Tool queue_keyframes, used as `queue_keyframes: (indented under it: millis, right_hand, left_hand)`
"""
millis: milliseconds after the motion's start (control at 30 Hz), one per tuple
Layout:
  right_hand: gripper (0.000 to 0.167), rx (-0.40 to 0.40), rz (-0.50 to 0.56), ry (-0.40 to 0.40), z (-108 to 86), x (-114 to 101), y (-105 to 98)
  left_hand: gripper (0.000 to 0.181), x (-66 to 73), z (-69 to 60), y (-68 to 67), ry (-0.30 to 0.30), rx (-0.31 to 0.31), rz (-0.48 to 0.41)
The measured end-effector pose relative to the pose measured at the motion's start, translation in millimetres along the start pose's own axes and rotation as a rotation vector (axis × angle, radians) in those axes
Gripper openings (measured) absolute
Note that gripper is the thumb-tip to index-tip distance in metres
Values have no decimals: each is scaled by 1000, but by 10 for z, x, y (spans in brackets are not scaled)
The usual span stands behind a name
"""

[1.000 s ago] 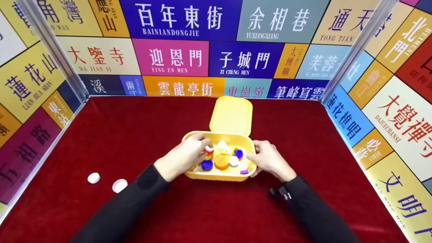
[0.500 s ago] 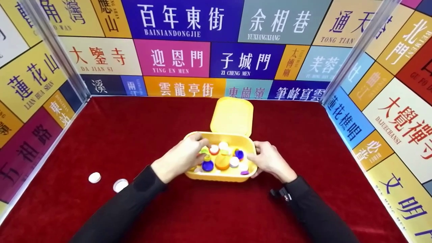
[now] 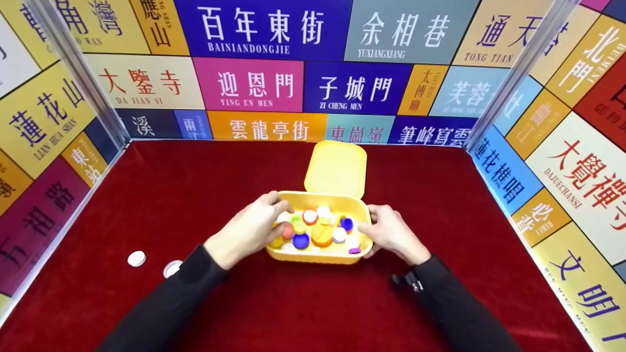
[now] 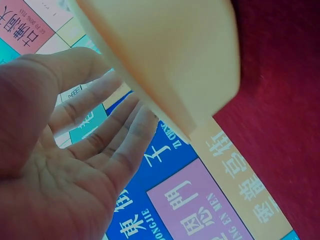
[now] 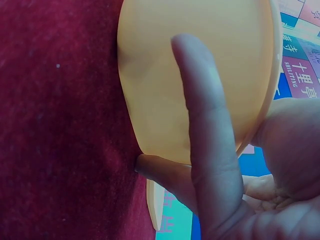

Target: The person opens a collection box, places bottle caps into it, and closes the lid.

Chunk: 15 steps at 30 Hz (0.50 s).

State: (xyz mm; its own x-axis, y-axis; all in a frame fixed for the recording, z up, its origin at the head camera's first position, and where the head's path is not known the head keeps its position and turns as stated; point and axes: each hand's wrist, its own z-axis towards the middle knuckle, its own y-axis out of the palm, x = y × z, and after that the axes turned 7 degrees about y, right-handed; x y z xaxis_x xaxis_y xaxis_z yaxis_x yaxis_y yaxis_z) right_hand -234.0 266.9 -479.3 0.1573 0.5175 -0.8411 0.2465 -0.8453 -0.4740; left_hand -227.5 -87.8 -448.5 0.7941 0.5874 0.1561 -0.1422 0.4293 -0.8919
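A yellow box with several small bottle caps stands in the middle of the table in the head view. My left hand reaches over its left rim, fingers apart. Between thumb and fingers shows a white cap; no firm hold on it is visible. Close by lie a pink cap, a blue cap and an orange lid. With the thumb over the right rim and fingers along the outer wall, my right hand holds the box. The left fingertips are hidden behind the wall in the left wrist view.
The box's yellow lid lies swung back behind it. On the red cloth table, a white cap and a round white lid lie at the left. Sign-printed panels enclose the back and sides.
My left hand has shifted left inside the box, uncovering a red-and-white cap, a yellow-green one and a pink one. The right hand stays at the right rim.
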Motion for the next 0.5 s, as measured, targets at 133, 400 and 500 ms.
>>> queue_keyframes:
  millis: [133,400,500]
  right_hand:
    - [37,-2,2,-4,-9,-7,-14]
    - [37,1,2,-4,-4,-10,-9]
    - [37,-1,-1,-1,0,-7,-4]
  left_hand:
    - [23,-26,-85,-63,-39,-1,37]
    - [23,-138,-247,-161,-92,47,42]
    - [24,-190,-330,-198,-120,60,47]
